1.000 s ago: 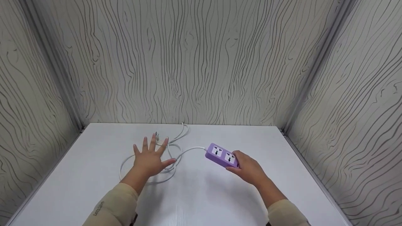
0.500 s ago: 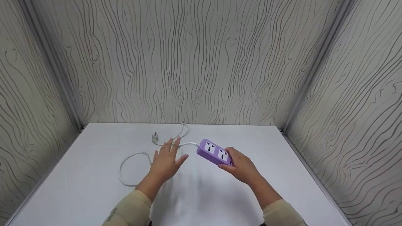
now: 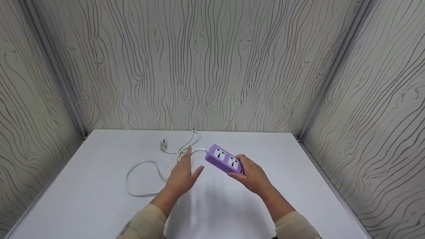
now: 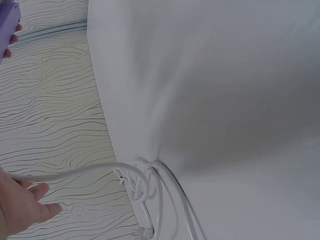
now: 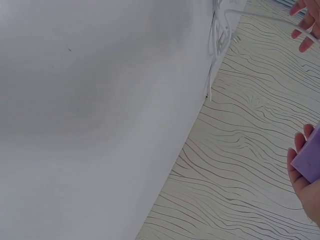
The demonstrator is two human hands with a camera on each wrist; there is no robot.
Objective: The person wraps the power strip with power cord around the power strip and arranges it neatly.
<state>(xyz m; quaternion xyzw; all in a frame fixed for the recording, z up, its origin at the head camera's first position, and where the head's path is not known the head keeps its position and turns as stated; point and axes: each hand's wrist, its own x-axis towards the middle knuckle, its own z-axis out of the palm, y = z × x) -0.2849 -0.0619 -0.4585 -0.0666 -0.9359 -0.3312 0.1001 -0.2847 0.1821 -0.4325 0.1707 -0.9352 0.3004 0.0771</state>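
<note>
My right hand (image 3: 254, 176) grips one end of a purple power strip (image 3: 223, 158), thumb on the near side. The strip is held above the white table, tilted, with its sockets facing up. Its white cord (image 3: 199, 150) leaves the far end toward my left hand (image 3: 181, 177). That hand is upright with extended fingers and the thumb apart. In the left wrist view the cord (image 4: 95, 167) runs against the fingers of my left hand (image 4: 22, 207), which are not closed around it. The right wrist view shows the strip (image 5: 309, 159) at its edge, fingers around it.
More cord lies looped on the white table (image 3: 99, 172), partly behind the left hand. A plug (image 3: 163, 145) with its prongs up lies near the back. Wood-patterned panels (image 3: 212, 66) stand at the back and both sides.
My left hand has moved right and turned from spread, palm-down fingers to an upright pose beside the cord. My right hand has carried the power strip slightly left and away from me.
</note>
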